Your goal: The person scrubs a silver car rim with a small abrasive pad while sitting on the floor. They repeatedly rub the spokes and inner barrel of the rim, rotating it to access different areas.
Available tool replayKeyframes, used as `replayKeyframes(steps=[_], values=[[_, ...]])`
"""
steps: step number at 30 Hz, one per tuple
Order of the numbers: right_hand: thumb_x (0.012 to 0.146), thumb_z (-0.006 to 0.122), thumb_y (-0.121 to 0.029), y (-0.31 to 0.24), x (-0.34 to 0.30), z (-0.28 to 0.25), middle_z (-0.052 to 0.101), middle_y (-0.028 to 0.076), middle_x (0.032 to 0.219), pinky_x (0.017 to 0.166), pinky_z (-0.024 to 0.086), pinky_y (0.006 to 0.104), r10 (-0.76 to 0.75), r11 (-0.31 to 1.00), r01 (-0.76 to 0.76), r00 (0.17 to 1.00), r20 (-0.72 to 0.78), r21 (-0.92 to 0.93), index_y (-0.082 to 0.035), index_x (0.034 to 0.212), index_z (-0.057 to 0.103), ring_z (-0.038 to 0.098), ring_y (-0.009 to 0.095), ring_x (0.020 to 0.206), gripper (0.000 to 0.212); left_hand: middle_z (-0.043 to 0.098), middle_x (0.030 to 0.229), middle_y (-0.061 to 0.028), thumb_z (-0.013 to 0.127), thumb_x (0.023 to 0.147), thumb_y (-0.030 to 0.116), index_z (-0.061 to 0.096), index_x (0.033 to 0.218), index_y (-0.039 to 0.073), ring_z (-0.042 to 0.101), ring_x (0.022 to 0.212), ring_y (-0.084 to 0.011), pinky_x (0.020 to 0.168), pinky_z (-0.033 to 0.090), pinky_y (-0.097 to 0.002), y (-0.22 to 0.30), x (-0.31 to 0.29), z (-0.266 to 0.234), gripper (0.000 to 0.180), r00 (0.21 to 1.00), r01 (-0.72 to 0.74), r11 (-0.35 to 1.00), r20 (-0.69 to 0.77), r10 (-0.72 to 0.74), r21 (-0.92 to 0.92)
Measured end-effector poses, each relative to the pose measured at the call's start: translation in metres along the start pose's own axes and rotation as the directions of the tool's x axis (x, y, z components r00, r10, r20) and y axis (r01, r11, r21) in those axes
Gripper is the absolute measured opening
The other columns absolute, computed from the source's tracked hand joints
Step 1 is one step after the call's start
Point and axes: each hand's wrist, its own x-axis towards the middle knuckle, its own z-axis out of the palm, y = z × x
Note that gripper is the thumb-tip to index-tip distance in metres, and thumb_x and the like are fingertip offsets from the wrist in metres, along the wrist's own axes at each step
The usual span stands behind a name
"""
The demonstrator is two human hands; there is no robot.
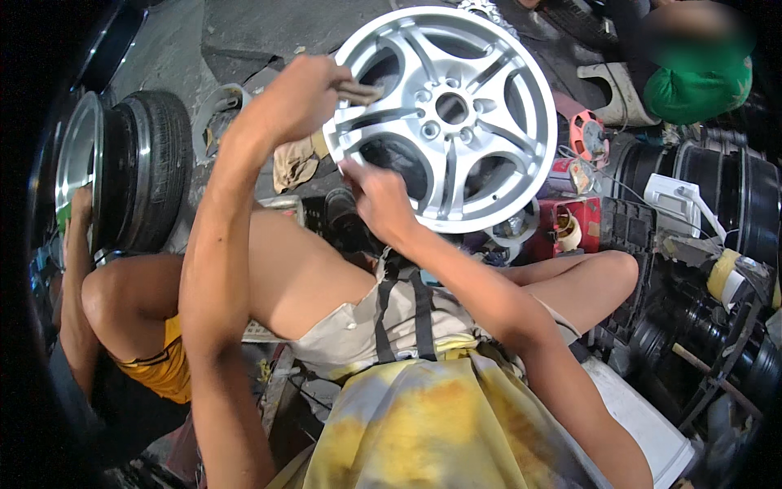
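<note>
Nearest: stained shirt (407, 416), yellow over grey, above pale shorts (432, 322). Knees spread wide, which seems to leave room between them. Ahead of the lap, the wheel (437, 80): silver, spoked face turned toward the person, likely for easy reach. Right hand (383, 200) at its lower-left rim, fingers curled; perhaps steadying it, though cannot tell whether it grips the rim or something small. Left hand (305, 102) raised at the wheel's left edge, fingers closed on a folded pad (361, 94) that juts over the rim, its end left free; whether it presses the metal, unclear. Crumpled rag (295, 167) just left of the wheel. Far left, a co-worker's hand (81, 204) at another rim (80, 147). Farthest, upper right: person in green (700, 88).
</note>
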Motion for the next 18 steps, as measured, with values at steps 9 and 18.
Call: replayKeyframes(steps=[9, 18], values=[[0.083, 0.057, 0.003, 0.043, -0.091, -0.147, 0.066, 0.019, 0.086, 0.073, 0.054, 0.0481, 0.197, 0.954, -0.113, 0.934, 0.299, -0.276, -0.003, 0.092, 0.059, 0.069, 0.039, 0.083, 0.011, 0.067, 0.102, -0.0219, 0.060, 0.082, -0.002, 0.072, 0.094, -0.001, 0.070, 0.096, -0.0377, 0.083, 0.058, -0.0448, 0.014, -0.045, 0.133, 0.017, 0.819, -0.381, 0.859, 0.556, 0.142, 0.341], [0.091, 0.047, -0.002, 0.053, -0.085, -0.150, 0.066, 0.022, 0.088, 0.078, 0.049, 0.0525, 0.255, 0.939, -0.132, 0.886, 0.386, -0.318, -0.003, 0.094, 0.056, 0.065, 0.044, 0.087, 0.010, 0.066, 0.106, -0.0197, 0.067, 0.078, 0.002, 0.071, 0.096, -0.003, 0.068, 0.101, -0.0354, 0.083, 0.059, -0.0419, 0.049, -0.051, 0.165, 0.019, 0.774, -0.384, 0.906, 0.598, 0.209, 0.180]])
